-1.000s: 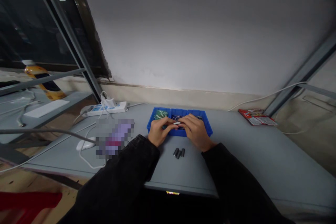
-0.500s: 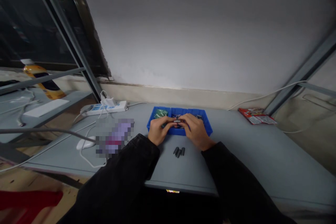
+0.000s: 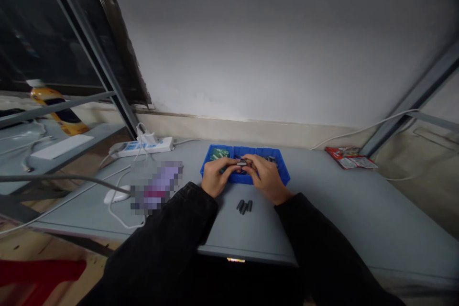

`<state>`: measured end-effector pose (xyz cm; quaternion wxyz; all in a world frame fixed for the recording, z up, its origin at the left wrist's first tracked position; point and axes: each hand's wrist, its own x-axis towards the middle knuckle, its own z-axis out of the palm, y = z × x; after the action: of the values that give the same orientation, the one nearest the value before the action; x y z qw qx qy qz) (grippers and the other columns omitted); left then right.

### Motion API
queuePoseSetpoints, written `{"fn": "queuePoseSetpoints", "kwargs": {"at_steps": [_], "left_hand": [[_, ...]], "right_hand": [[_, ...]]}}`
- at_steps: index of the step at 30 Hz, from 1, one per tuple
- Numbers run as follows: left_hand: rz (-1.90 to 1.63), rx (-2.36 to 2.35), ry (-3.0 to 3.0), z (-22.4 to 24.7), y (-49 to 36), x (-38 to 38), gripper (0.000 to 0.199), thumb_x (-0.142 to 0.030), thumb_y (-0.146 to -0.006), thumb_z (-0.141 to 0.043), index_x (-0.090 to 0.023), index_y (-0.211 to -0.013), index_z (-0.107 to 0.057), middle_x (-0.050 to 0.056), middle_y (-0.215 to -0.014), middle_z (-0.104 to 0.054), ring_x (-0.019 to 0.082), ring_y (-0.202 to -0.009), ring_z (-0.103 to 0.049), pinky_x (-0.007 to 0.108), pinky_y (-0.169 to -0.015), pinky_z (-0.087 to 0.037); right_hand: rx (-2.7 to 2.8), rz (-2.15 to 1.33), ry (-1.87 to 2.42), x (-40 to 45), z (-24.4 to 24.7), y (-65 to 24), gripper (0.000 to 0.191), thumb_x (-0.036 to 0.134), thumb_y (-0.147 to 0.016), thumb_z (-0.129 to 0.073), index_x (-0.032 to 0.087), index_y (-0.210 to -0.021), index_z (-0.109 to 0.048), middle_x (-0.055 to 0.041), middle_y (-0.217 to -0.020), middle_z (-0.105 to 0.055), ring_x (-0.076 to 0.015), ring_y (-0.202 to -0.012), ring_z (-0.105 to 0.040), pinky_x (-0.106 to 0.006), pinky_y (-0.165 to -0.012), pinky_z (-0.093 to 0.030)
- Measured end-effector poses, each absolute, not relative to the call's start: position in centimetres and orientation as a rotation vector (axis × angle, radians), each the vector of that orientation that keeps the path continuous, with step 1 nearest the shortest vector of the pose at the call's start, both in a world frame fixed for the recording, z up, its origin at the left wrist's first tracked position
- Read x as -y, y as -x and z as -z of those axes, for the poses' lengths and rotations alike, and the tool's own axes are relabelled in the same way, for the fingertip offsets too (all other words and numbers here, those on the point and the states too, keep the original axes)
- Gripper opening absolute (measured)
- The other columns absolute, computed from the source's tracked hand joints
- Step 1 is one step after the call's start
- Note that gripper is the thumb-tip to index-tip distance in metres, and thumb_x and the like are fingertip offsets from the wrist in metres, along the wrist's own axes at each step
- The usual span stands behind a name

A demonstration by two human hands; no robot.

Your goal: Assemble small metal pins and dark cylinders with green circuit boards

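My left hand and my right hand meet over a blue divided tray. Between their fingertips is a small grey oblong piece, pinched from both sides; its exact kind is too small to make out. Green parts lie in the tray's left compartment. Small dark and metallic parts show in the middle one, partly covered by my fingers. The right compartment also holds small parts, half hidden by my right hand. Several dark grey cylinder-like pieces rest on the table between my forearms.
A white power strip with cables stands at the back left. Nearer lie a white mouse and a blurred purple object. A red packet sits back right by the metal frame. A yellow bottle leans on the left table.
Both hands stay over the tray with the grey piece between them; the fingers have shifted only slightly. The loose pieces on the table lie as before.
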<state>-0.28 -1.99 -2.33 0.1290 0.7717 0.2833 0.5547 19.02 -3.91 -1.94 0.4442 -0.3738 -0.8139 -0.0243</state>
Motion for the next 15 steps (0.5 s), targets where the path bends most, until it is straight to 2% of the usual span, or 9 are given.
{"fn": "queuePoseSetpoints", "kwargs": {"at_steps": [8,15], "left_hand": [[-1.587,-0.819,-2.249,2.41,0.26,1.96,0.015,-0.030,-0.090,-0.069,-0.017,-0.096,-0.074,0.005,-0.086,-0.077,0.016,-0.078,-0.073,0.027,-0.077,-0.058],[-1.572,-0.782,-2.302,2.03,0.17,2.22,0.013,-0.027,-0.091,-0.068,-0.017,-0.096,-0.074,0.005,-0.088,-0.076,0.016,-0.080,-0.073,0.027,-0.077,-0.058]], "right_hand": [[2.021,0.075,0.892,3.67,1.96,-19.14,0.016,0.022,-0.101,-0.044,0.019,-0.104,-0.060,-0.0065,-0.094,-0.066,-0.0188,-0.084,-0.064,-0.030,-0.076,-0.050],[2.033,-0.005,0.898,3.59,1.28,-19.58,0.025,0.029,-0.104,-0.040,0.020,-0.093,-0.061,-0.0038,-0.086,-0.064,-0.0170,-0.081,-0.063,-0.029,-0.075,-0.048]]}}
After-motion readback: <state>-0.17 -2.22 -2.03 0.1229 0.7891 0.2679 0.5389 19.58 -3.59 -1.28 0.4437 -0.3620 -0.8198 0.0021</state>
